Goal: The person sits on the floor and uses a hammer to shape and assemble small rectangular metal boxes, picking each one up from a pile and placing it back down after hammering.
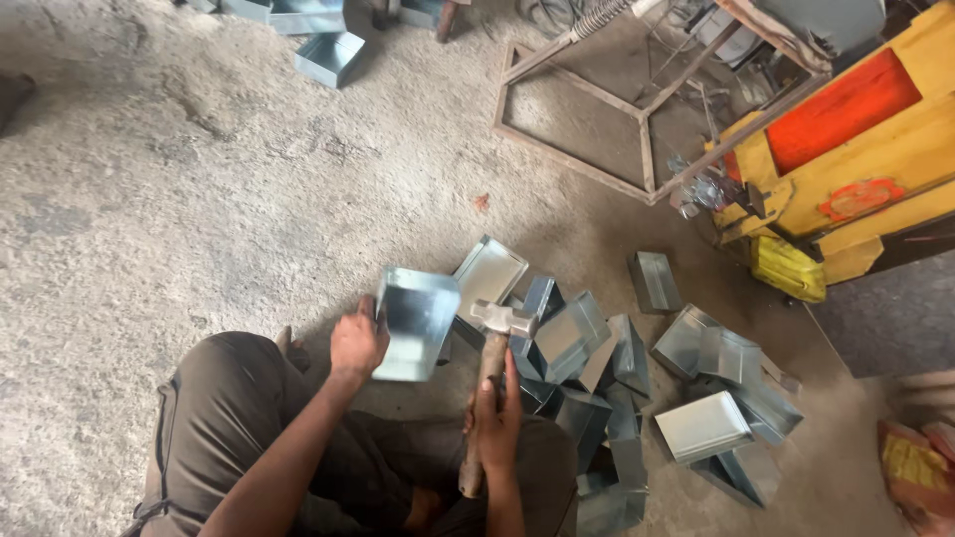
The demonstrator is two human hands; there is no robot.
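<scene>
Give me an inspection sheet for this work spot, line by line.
Surface: rough, dusty concrete floor.
Job's things: shiny sheet-metal box held up; wooden-handled hammer, head over the pile.
Clutter: heap of similar metal boxes to the right; more boxes far off at the top.
Grips: left hand grasps the box's edge; right hand wraps the hammer handle.
Cables: coiled spring or hose at the top, unclear which.
Surroundings: metal frame; yellow and orange machine.

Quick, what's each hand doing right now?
Left hand: closed on the edge of a metal box, lifted off the floor.
Right hand: closed around a hammer handle.
</scene>
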